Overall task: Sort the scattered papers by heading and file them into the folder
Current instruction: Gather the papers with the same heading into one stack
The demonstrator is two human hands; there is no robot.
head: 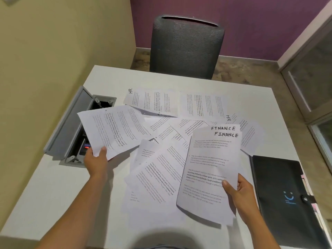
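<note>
**Both hands hold sheets above a desk strewn with papers**

The right hand (pixel 239 191) grips a small stack of FINANCE sheets (pixel 212 168) by its lower right edge, thumb on top; 2 handwritten "FINANCE" headings show at the top, one behind the other. The left hand (pixel 96 159) pinches 1 printed sheet (pixel 111 130) by its near corner, lifted over the open cable box (pixel 79 126) sunk into the left side of the white desk (pixel 53 194). That sheet's heading cannot be read.

Between the hands, the scattered papers (pixel 161 169) lie overlapping across the middle of the desk. At the far side, a sheet marked "HR" (pixel 152 102) lies turned sideways, with another unheaded page just beside it, and a second "HR" sheet (pixel 246 130) sits partly behind the held stack.

The black folder (pixel 282 194) lies closed at the desk's right edge, just beside the right hand, with coloured tabs showing along its outer side. A grey mesh chair (pixel 186 47) stands at the far side of the desk.
</note>
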